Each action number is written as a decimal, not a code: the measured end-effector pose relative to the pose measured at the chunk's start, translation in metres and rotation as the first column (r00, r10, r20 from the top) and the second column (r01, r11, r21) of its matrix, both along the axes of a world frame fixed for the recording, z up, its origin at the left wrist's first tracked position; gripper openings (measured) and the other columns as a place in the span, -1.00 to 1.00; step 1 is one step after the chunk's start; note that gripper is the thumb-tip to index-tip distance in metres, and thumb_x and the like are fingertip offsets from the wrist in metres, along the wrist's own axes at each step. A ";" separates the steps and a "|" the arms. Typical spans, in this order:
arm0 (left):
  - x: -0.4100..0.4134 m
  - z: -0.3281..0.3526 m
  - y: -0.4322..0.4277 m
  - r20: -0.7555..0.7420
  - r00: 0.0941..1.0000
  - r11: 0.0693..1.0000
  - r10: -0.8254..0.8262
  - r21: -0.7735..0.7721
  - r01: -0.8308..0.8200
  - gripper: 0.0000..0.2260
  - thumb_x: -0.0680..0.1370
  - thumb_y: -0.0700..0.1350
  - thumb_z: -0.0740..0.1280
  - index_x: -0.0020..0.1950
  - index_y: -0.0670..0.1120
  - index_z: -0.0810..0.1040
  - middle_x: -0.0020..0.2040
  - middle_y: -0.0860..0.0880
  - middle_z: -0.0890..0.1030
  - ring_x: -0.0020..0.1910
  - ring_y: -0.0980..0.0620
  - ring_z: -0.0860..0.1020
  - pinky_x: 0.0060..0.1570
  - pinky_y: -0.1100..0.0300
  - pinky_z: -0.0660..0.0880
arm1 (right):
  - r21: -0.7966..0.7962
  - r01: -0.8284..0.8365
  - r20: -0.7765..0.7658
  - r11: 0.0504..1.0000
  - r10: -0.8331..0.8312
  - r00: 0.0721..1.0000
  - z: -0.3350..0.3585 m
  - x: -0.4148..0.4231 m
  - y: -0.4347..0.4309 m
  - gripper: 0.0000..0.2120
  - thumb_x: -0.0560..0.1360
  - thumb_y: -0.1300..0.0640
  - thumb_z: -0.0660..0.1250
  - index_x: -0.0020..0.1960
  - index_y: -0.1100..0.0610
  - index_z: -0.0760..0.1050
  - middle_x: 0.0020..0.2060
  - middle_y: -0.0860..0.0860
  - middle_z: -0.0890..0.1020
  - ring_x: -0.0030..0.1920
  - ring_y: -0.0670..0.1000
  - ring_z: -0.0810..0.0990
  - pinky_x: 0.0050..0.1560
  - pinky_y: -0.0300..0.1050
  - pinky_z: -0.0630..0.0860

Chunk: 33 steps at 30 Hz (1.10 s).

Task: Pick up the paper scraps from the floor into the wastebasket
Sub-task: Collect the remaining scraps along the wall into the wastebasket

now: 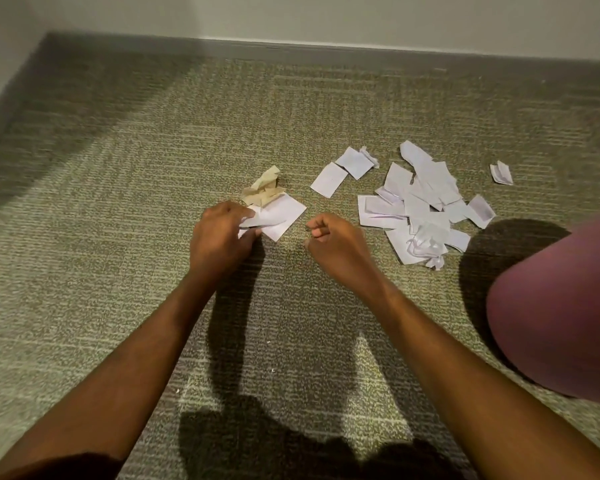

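My left hand (219, 237) pinches white paper scraps (278, 218) low over the carpet, just in front of a crumpled tan scrap (264, 188). A short way to its right my right hand (333, 242) is curled into a loose fist, and nothing shows in it. Two flat white squares (329, 179) lie beyond the right hand. A big heap of white scraps (420, 209), some crumpled, lies to the right. One small scrap (501, 172) lies apart at the far right. No wastebasket is in view.
Grey-green carpet (153, 185) covers the floor up to a grey baseboard (326, 51) along the far wall. A pink rounded shape (561, 306), apparently my knee, fills the right edge near the heap. The walls meet in a corner at the far left.
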<state>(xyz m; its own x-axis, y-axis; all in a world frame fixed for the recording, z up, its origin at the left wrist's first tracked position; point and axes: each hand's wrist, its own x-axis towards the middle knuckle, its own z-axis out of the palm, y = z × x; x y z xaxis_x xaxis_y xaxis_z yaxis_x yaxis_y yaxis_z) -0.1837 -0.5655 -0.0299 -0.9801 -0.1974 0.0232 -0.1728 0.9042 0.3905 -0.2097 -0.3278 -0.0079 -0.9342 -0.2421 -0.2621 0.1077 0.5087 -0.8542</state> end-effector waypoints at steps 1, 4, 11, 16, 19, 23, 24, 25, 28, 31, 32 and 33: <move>0.000 -0.001 -0.002 -0.017 1.000 1.000 -0.010 0.011 0.010 -0.66 0.55 0.07 0.53 0.28 -0.04 0.70 0.24 -0.06 0.67 0.25 -0.21 0.56 0.18 -0.10 0.55 | 0.005 0.001 0.001 1.000 -0.001 1.000 -0.001 -0.002 -0.002 -0.81 0.59 0.17 0.45 0.19 -0.01 0.62 0.01 -0.06 0.66 -0.06 -0.07 0.64 -0.04 0.02 0.67; 0.000 -0.013 -0.011 -0.077 0.996 0.998 -0.046 0.029 0.048 -0.74 0.55 0.08 0.47 0.19 0.04 0.72 0.16 -0.01 0.71 0.18 -0.17 0.64 0.18 -0.08 0.55 | 0.039 -0.019 -0.020 0.999 0.019 1.000 -0.003 -0.009 -0.010 -0.82 0.58 0.16 0.46 0.17 0.04 0.61 0.04 -0.01 0.65 0.03 0.04 0.66 0.02 0.14 0.66; 0.019 -0.016 -0.008 -0.244 0.968 0.993 -0.053 0.089 0.077 -0.95 0.66 -0.11 0.42 0.05 -0.03 0.68 -0.06 0.03 0.68 -0.04 -0.10 0.60 0.03 0.01 0.46 | 0.170 -0.043 -0.113 0.985 0.063 0.992 -0.020 -0.033 -0.043 -0.54 0.58 0.09 0.47 0.46 0.04 0.49 0.35 -0.03 0.50 0.31 0.04 0.51 0.27 0.02 0.51; 0.032 -0.019 -0.011 -0.294 0.945 0.975 0.145 0.203 -0.086 -0.85 0.69 -0.17 0.38 -0.06 -0.14 0.53 -0.22 -0.02 0.55 -0.25 -0.07 0.48 -0.24 0.02 0.35 | 0.421 -0.053 -0.169 0.905 0.136 0.976 -0.025 -0.047 -0.067 -0.40 0.57 -0.06 0.53 0.47 0.18 0.43 0.45 0.12 0.42 0.49 0.16 0.36 0.36 0.10 0.47; 0.022 -0.008 -0.013 -0.268 0.920 0.923 0.285 0.336 -0.188 -0.86 0.70 -0.14 0.34 -0.06 -0.08 0.51 -0.28 0.02 0.49 -0.31 -0.01 0.42 -0.29 0.04 0.27 | 0.499 -0.062 -0.169 0.864 0.167 0.971 -0.028 -0.048 -0.073 -0.27 0.52 -0.15 0.58 0.49 0.21 0.41 0.48 0.13 0.35 0.48 0.18 0.35 0.35 0.13 0.51; -0.010 0.010 -0.016 -0.290 0.917 0.923 0.275 0.348 -0.167 -0.84 0.69 -0.09 0.33 -0.08 -0.03 0.46 -0.28 0.02 0.49 -0.30 0.01 0.39 -0.32 0.05 0.25 | 0.466 -0.025 -0.154 0.884 0.109 0.982 -0.029 -0.052 -0.075 -0.24 0.46 -0.10 0.65 0.48 0.21 0.42 0.45 0.13 0.37 0.45 0.18 0.39 0.31 0.11 0.52; -0.020 0.012 -0.016 -0.302 0.920 0.930 0.249 0.340 -0.140 -0.81 0.69 -0.08 0.34 -0.10 -0.03 0.43 -0.29 0.02 0.47 -0.30 0.00 0.38 -0.32 0.04 0.22 | 0.438 -0.012 -0.149 0.899 0.086 0.985 -0.030 -0.052 -0.074 -0.22 0.44 -0.08 0.67 0.49 0.20 0.41 0.44 0.14 0.39 0.45 0.18 0.39 0.32 0.11 0.52; -0.030 0.012 -0.016 -0.306 0.925 0.934 0.224 0.338 -0.114 -0.79 0.68 -0.08 0.34 -0.12 -0.05 0.41 -0.29 0.02 0.46 -0.30 0.00 0.37 -0.32 0.03 0.22 | 0.412 -0.001 -0.149 0.911 0.069 0.986 -0.031 -0.052 -0.074 -0.22 0.44 -0.06 0.68 0.49 0.20 0.40 0.43 0.14 0.41 0.45 0.19 0.40 0.32 0.12 0.51; -0.055 0.008 -0.014 -0.312 0.940 0.957 0.138 0.286 -0.046 -0.79 0.69 -0.07 0.33 -0.09 -0.14 0.48 -0.18 -0.03 0.49 -0.19 -0.02 0.42 -0.24 0.02 0.30 | 0.366 0.034 -0.196 0.930 0.042 0.980 -0.037 -0.046 -0.074 -0.27 0.44 0.00 0.68 0.45 0.19 0.40 0.41 0.15 0.50 0.44 0.20 0.42 0.33 0.14 0.51; -0.068 -0.004 -0.009 -0.224 0.969 0.968 0.102 0.248 -0.045 -0.75 0.70 -0.01 0.31 0.15 -0.21 0.58 0.09 -0.10 0.50 -0.01 -0.04 0.46 -0.09 0.08 0.33 | 0.329 0.065 -0.250 0.942 0.020 0.968 -0.042 -0.040 -0.074 -0.31 0.42 0.06 0.69 0.40 0.21 0.43 0.32 0.16 0.59 0.36 0.24 0.51 0.23 0.15 0.53; -0.071 -0.008 -0.008 -0.200 0.975 0.969 0.095 0.243 -0.045 -0.72 0.70 0.01 0.29 0.20 -0.20 0.58 0.12 -0.11 0.52 0.01 -0.05 0.47 -0.06 0.07 0.34 | 0.322 0.071 -0.261 0.944 0.017 0.965 -0.044 -0.040 -0.074 -0.32 0.41 0.07 0.69 0.38 0.21 0.44 0.30 0.17 0.61 0.33 0.25 0.53 0.20 0.14 0.53; -0.072 -0.011 -0.006 -0.191 0.977 0.970 0.089 0.238 -0.042 -0.72 0.70 0.03 0.28 0.17 -0.18 0.57 0.10 -0.11 0.54 0.01 -0.08 0.49 -0.06 0.06 0.35 | 0.315 0.075 -0.268 0.946 0.013 0.963 -0.044 -0.039 -0.073 -0.32 0.40 0.07 0.70 0.37 0.21 0.45 0.28 0.17 0.62 0.31 0.25 0.53 0.17 0.12 0.52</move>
<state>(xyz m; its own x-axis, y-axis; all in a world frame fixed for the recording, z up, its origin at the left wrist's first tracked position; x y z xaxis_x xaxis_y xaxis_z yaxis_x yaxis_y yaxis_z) -0.2562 -0.5713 -0.0406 -0.9449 -0.2841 0.1626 -0.1262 0.7744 0.6200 -0.2491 -0.4010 -0.0522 -0.9855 -0.1567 -0.0645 -0.0784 0.7590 -0.6464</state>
